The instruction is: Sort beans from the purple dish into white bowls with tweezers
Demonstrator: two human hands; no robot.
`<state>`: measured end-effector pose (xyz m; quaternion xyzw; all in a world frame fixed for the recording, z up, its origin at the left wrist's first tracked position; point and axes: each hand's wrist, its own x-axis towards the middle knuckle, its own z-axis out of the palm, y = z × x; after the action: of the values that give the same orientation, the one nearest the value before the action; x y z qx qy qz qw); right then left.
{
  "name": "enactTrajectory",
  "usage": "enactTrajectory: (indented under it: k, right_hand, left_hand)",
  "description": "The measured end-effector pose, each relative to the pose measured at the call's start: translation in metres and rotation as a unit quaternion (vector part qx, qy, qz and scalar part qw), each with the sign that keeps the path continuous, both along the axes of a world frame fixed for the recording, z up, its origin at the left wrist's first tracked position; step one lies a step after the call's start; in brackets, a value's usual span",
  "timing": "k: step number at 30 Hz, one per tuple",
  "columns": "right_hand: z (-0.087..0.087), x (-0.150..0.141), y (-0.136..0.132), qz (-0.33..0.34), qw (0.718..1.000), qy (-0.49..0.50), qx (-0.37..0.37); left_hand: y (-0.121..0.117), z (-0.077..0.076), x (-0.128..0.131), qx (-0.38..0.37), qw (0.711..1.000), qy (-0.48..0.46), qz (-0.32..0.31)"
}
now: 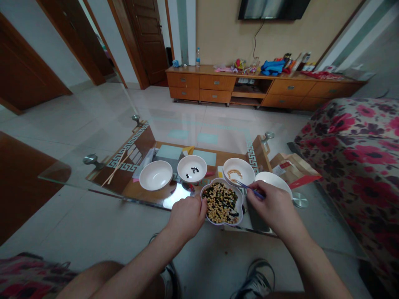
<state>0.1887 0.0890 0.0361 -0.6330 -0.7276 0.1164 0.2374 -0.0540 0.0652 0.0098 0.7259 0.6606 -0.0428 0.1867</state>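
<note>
Okay, right hand [274, 209] clamped on blue chopsticks [251, 189], tips over the rim of a white bowl [238, 161] holding pale beans [234, 174]. Left hand [187, 219] curled, touching the rim of a lobed bowl [240, 203] of mixed beans [220, 203]; can't tell if it's gripping. Lobed bowl sits at the near edge of the glass table [62, 176], between both hands. Left of it, a bowl with black beans [194, 170] [192, 158], then another white bowl [155, 164].

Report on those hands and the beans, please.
Left hand at flower-shaped bowl of mixed beans. Right hand holding blue chopsticks, tips over white bowl of pale beans.
</note>
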Motion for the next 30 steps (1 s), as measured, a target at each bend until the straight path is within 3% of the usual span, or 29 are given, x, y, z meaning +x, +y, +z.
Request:
enactTrajectory:
  k: [5,16,24,30]
  right_hand:
    - [-0.005,0.009,0.002,-0.080,0.996,-0.026,0.039]
    - [0.000,0.002,-0.002,-0.088,0.996,-0.031,0.003]
    - [-0.005,-0.013,-0.005,0.079,0.990,-0.016,-0.116]
    - [-0.009,-0.021,-0.007,0.112,0.983,-0.016,-0.144]
  left_hand:
    - [0.000,0.001,0.001,-0.009,1.000,0.005,0.004]
    - [0.001,0.004,0.001,-0.021,1.000,0.003,0.006]
    - [0.000,0.001,0.001,-0.004,1.000,0.005,0.000]
    - [0.000,0.000,0.000,-0.004,1.000,-0.001,0.001]
